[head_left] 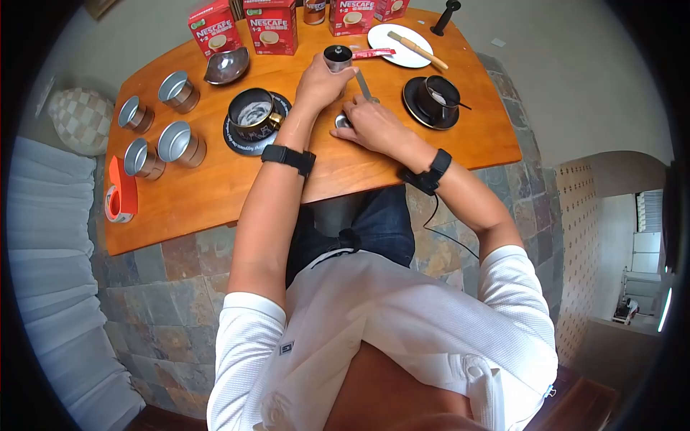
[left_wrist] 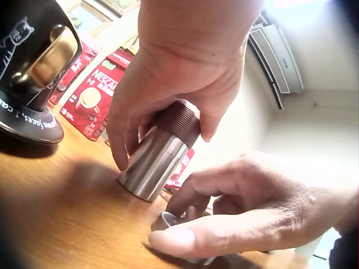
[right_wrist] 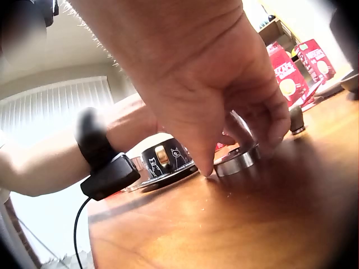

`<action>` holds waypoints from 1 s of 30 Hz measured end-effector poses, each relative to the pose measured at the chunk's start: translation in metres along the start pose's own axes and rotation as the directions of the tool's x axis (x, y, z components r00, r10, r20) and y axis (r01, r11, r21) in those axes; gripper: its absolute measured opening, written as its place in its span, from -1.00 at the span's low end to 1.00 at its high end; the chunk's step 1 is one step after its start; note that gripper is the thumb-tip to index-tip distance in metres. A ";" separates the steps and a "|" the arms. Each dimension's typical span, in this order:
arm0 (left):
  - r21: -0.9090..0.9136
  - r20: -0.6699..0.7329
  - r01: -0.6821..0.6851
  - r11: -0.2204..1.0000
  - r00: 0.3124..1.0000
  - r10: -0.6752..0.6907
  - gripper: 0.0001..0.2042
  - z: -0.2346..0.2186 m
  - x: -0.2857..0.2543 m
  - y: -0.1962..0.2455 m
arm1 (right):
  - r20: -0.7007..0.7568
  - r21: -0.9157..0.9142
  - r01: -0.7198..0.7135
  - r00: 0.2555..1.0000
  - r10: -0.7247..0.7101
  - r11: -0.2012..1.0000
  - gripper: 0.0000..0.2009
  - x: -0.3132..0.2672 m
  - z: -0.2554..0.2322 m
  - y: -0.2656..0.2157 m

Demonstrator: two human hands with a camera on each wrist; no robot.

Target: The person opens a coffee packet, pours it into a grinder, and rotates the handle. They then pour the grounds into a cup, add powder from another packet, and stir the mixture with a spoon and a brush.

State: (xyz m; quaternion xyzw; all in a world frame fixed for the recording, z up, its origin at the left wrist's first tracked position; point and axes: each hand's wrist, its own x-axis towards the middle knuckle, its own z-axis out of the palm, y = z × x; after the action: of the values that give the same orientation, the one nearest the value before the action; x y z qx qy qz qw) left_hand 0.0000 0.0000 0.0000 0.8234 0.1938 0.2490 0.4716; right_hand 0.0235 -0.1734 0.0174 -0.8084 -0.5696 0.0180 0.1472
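Observation:
My left hand [head_left: 320, 85] grips a steel cylinder with a dark ribbed top [left_wrist: 154, 162], like a hand coffee grinder, which stands upright on the table. Close to its right, my right hand [head_left: 374, 126] pinches a low round metal piece [right_wrist: 238, 162] between thumb and fingers at the tabletop. A flat metal bar [head_left: 364, 86] runs from beside the right fingers toward the cylinder. To the left of my left hand, a black cup with a gold handle [head_left: 251, 128] holds something whitish and sits on a lettered black saucer [head_left: 241, 146].
Several metal cups [head_left: 181, 147] and an orange tape dispenser [head_left: 122, 194] are at left. Behind are a metal bowl [head_left: 226, 66] and red Nescafe boxes [head_left: 273, 27]. A white plate [head_left: 381, 36] bears a brush [head_left: 420, 52]; another black cup [head_left: 437, 100] stands at right.

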 end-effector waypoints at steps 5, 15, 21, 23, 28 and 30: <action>-0.050 0.021 0.030 0.998 0.999 -0.029 -0.38 -0.003 -0.002 0.007 | -0.113 0.177 -0.108 0.985 0.129 0.978 -0.69 0.009 -0.028 0.032; -0.013 0.025 0.067 0.998 0.998 -0.066 -0.40 -0.002 -0.006 0.011 | 0.294 0.945 -0.318 0.741 0.604 -0.071 -0.79 0.078 -0.006 0.100; -0.015 -0.014 0.041 0.999 0.999 -0.041 -0.43 0.002 -0.008 0.007 | 0.354 0.890 -0.074 0.733 0.581 -0.449 -0.80 0.116 0.036 0.128; -0.045 -0.011 0.037 0.998 0.999 -0.037 -0.44 0.000 -0.009 0.010 | 0.335 0.899 -0.029 0.690 0.642 -0.438 -0.80 0.126 0.042 0.126; 0.001 -0.030 0.005 1.000 1.000 -0.005 -0.43 0.002 -0.008 0.005 | 0.332 0.910 0.033 0.538 0.775 -0.413 -0.84 0.140 0.048 0.121; 0.013 -0.031 0.011 1.000 0.999 -0.010 -0.42 0.001 -0.008 0.006 | 0.340 0.903 0.047 0.529 0.778 -0.427 -0.86 0.141 0.049 0.121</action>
State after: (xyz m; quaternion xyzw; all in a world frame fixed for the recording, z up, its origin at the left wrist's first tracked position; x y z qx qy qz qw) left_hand -0.0049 -0.0082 0.0027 0.8214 0.2072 0.2580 0.4645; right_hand 0.1737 -0.0696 -0.0417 -0.4930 0.1153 0.2674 0.8198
